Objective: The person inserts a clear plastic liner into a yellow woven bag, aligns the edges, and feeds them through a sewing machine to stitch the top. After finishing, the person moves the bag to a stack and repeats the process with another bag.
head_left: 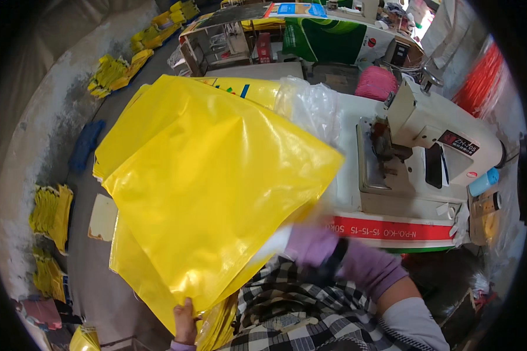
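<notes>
A large glossy yellow plastic sack (216, 169) spreads across the middle of the picture, slanting over a stack of similar yellow sacks (123, 134). My left hand (185, 323) is closed on its near lower corner, the thumb lying on top. From the lower right reaches my right arm in a purple sleeve (357, 257), blurred by motion. My right hand is at the sack's right lower edge; its fingers are hidden, so I cannot tell whether it grips. More folded yellow sacks (216, 327) hang beside my checked apron (298, 298).
A white sewing machine (445, 131) stands at the right on a pale worktable with a red front strip (386, 229). Behind are clear plastic film (310, 105) and a pink thread cone (376, 83). Bundled yellow sacks (51, 216) lie on the floor along the left wall.
</notes>
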### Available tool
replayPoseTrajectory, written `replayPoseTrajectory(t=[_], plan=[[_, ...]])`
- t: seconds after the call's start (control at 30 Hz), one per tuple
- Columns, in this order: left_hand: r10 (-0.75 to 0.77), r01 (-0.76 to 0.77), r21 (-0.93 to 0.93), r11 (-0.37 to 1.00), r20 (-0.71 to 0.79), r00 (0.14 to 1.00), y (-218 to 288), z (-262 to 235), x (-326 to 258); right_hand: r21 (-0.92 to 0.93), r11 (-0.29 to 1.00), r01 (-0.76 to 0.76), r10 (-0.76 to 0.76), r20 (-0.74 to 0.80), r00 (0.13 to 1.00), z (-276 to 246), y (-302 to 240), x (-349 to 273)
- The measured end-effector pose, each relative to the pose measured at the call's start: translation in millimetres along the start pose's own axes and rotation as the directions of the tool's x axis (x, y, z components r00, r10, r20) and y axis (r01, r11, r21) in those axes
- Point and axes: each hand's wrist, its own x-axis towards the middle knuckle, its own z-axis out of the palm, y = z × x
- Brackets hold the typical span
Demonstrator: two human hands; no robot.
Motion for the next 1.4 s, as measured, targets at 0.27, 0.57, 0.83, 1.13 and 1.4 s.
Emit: replayPoseTrajectory(t=[0.27,0.57,0.83,1.13,1.4], plan=[[0.019,-0.018,0.059,0.998,-0.008,1.0,-21,-35,19,-0.13,0.984,-0.121,0.07,-0.341,0.937,-5,39,6],[0.073,-0.063,-0.096,0.993,0.104,0.992,-6,-99,41,-0.004,0.801,-0.599,0.495,-0.559,0.665,-15,64,-44],[-0.117,-0.02,-0.402,0.915,-0.314,0.942,-102,-291,-68,-0.036,0.985,-0.171,0.172,0.029,0.985,74,-65,62],[-0.228,0.0,-0.65,0.76,-0.267,0.936,-260,-294,-65,-0.048,0.982,-0.181,0.187,0.307,0.933,236,-20,79],[-0.309,0.25,-0.672,0.697,0.033,0.95,-277,-162,-23,-0.982,0.001,0.19,0.2,0.186,0.962,367,180,-70]])
